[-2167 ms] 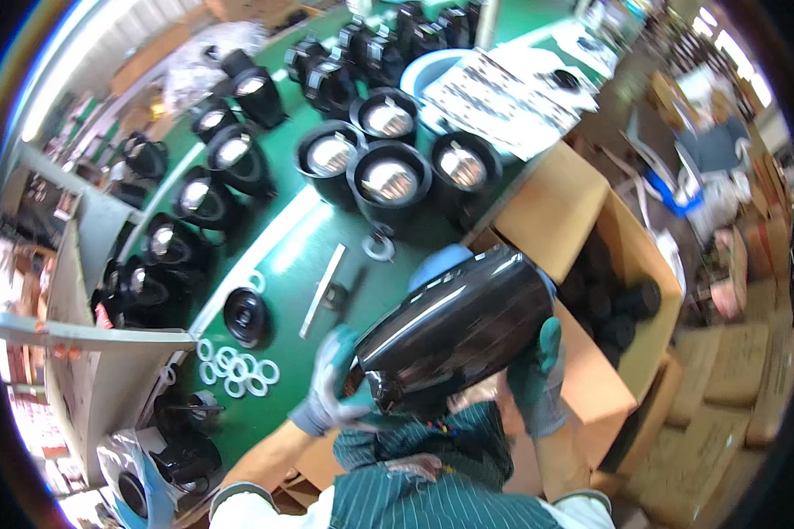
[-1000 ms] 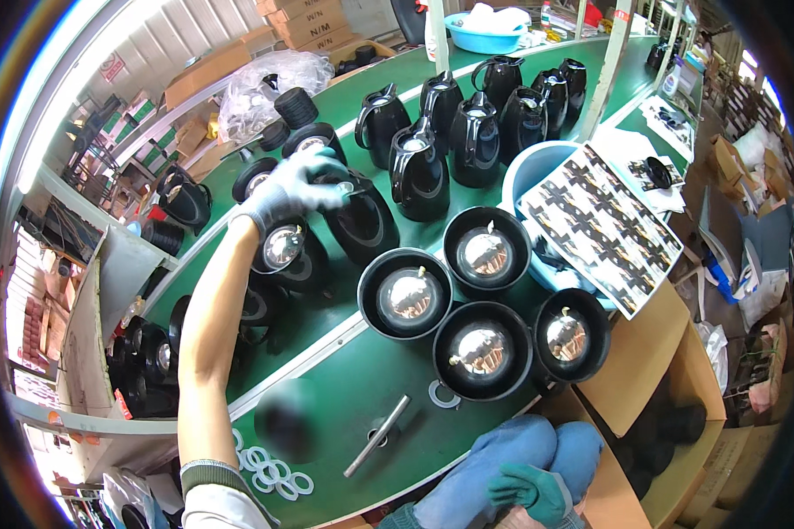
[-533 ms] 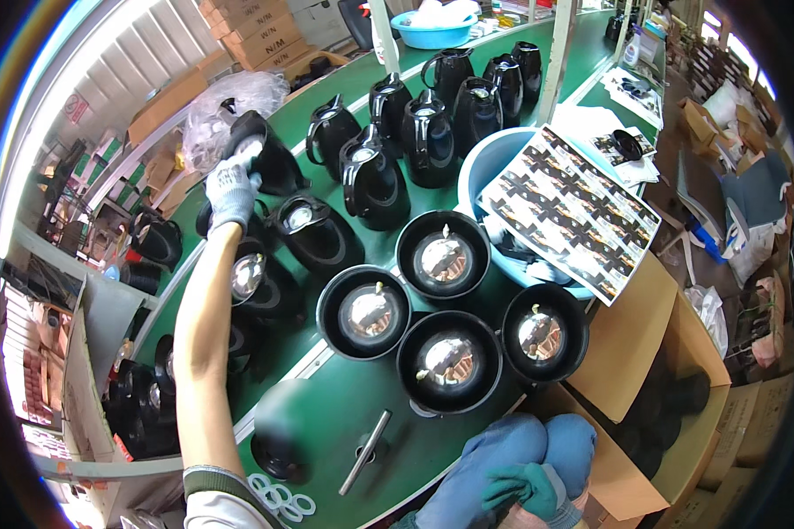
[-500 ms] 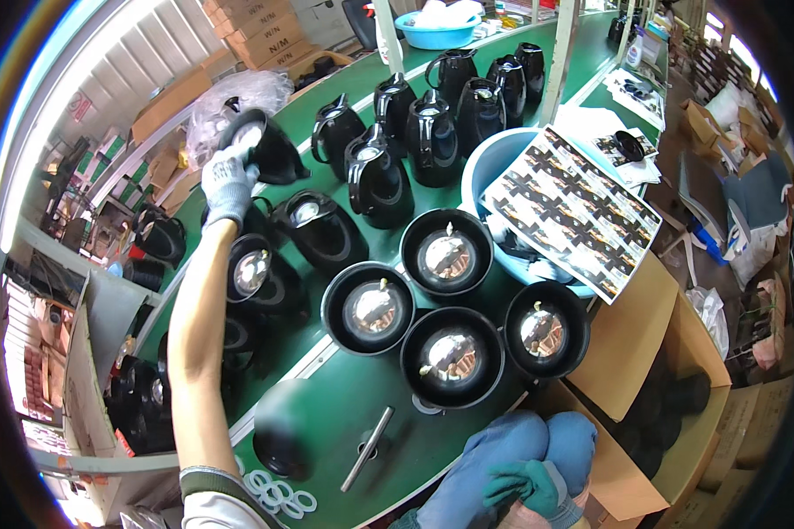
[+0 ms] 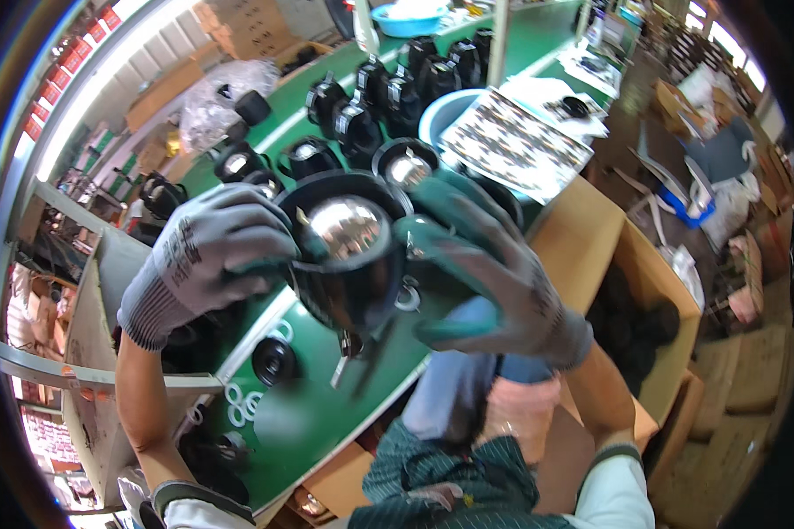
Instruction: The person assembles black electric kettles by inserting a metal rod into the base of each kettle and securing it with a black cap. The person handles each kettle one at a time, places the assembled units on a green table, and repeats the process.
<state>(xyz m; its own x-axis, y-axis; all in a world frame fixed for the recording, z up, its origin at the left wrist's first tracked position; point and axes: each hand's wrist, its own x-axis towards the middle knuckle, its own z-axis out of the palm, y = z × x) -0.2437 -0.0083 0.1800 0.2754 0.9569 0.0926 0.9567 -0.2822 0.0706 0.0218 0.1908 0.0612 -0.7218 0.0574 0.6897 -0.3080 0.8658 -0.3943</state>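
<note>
My left hand [image 5: 216, 251], in a grey knit glove, grips the left side of a black jug body [image 5: 348, 295]. The body is tilted with its wide open end up, and a mirror-like rounded liner [image 5: 344, 227] shows inside. At its right side my right hand [image 5: 494, 273], in a grey and green glove, has its fingers curved at the rim; the exact contact is blurred. Below the body a metal rod tool [image 5: 348, 348] shows in part on the green table. Near it are a black round part [image 5: 273, 360] and several white rings [image 5: 241, 406].
Another open black body [image 5: 406, 165] stands behind the held one. Several black jugs [image 5: 358, 132] crowd the table farther back. A blue basin [image 5: 441, 115] with a printed sheet [image 5: 516, 145] on it is at the right, above an open cardboard box [image 5: 582, 229].
My left hand has come back from the far-left jugs, letting go of the one it held. My right hand has risen from my lap. A black jug body is now lifted between both hands.
</note>
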